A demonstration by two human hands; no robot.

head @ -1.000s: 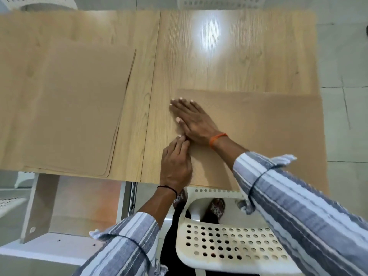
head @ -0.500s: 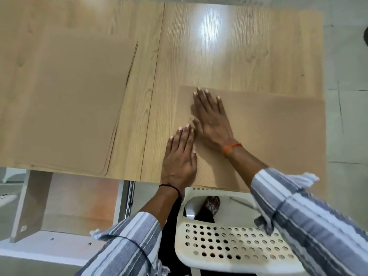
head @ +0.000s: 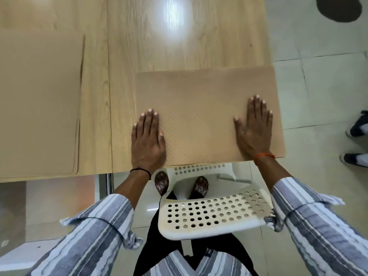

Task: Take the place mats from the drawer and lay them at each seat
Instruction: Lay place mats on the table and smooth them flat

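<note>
Hands, formerly together at the mat's left end, now apart: left hand (head: 148,141) on left edge, right hand (head: 255,129) near right edge of place mat (head: 199,116). Fingers straight, pressed flat. Mat lies on worktop (head: 179,46) before chair (head: 211,214); stack of mats (head: 39,100) at left.

Beyond my left hand's fingertips (head: 149,110), I see the tan rectangular mat stack (head: 39,100) cut off at the frame's left edge, its count unreadable.
</note>
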